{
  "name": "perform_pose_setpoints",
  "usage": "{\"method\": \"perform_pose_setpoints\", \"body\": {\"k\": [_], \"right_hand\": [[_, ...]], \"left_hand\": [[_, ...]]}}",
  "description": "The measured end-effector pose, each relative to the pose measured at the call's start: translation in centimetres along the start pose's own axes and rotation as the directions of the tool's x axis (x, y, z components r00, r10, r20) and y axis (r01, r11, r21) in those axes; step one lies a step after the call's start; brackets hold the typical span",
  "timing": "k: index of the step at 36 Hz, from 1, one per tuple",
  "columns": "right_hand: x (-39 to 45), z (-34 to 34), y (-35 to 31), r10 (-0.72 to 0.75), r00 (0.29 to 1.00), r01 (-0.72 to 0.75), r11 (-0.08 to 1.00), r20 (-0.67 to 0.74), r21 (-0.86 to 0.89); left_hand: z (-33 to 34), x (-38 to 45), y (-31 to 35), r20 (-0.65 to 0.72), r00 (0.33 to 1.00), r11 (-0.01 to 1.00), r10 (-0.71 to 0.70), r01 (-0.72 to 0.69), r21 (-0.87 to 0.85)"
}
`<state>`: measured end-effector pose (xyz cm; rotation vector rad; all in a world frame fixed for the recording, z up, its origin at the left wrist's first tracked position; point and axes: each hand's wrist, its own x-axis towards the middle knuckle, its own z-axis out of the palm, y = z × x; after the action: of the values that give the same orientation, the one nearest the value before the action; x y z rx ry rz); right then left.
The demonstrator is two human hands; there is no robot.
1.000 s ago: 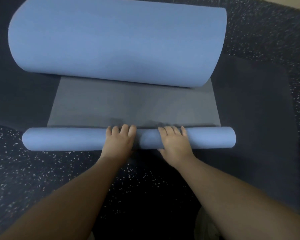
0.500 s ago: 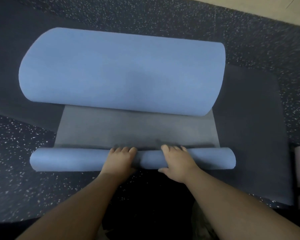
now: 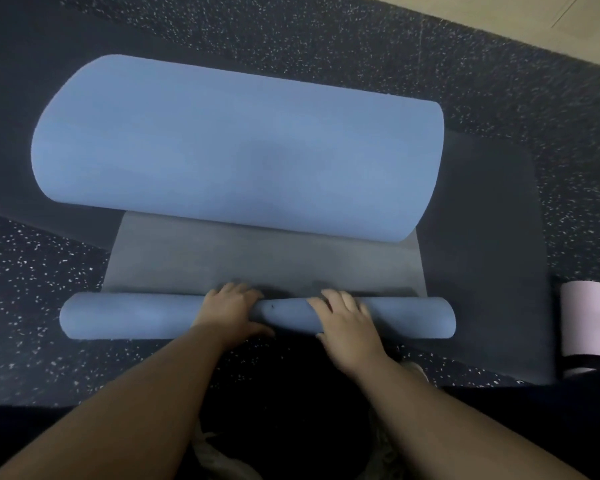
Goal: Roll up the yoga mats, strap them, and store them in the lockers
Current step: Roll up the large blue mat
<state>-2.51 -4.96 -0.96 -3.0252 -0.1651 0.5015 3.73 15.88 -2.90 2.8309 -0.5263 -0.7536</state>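
A blue yoga mat with a grey underside (image 3: 257, 258) lies flat across the floor in front of me. Its near end is wound into a tight roll (image 3: 136, 318), and its far end (image 3: 239, 150) curls back over in a big loose arch. My left hand (image 3: 227, 313) lies over the middle of the roll, fingers curled down its far side and thumb on the near side. My right hand (image 3: 347, 323) grips the roll just to the right, fingers spread over its top.
A dark mat (image 3: 492, 254) lies flat under and to the right of the blue one. A rolled pink mat (image 3: 587, 317) with a black strap (image 3: 589, 362) stands at the right edge. Speckled rubber floor (image 3: 32, 289) surrounds everything; my shoes (image 3: 219, 459) show below.
Both hands have turned the roll forward a little, so less grey underside shows. The view has tilted up, bringing in the pink rolled mat at the right.
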Motion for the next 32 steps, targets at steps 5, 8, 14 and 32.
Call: {"method": "perform_pose_setpoints", "body": {"k": [5,8,14,32], "right_hand": [[-0.7,-0.3,-0.5,-0.044,0.995,0.037,0.997,-0.095,-0.072],[-0.9,-0.9,-0.5,-0.012,1.000,0.011,0.999,-0.029,-0.030],[-1.1,-2.6,-1.0,-0.004,0.961,-0.026,0.994,0.275,0.106],[1.4,-2.7,-1.0,0.077,0.940,-0.181,0.938,0.331,0.295]], "left_hand": [[-0.4,0.1,0.1,0.007,0.999,0.999,-0.034,0.034,-0.001],[-0.7,0.3,0.1,0.019,0.999,0.999,-0.043,0.043,0.006],[-0.3,-0.2,0.2,-0.095,0.995,0.999,-0.043,0.046,0.024],[2.2,-1.7,3.0,-0.267,0.964,0.998,-0.017,0.031,0.051]]}}
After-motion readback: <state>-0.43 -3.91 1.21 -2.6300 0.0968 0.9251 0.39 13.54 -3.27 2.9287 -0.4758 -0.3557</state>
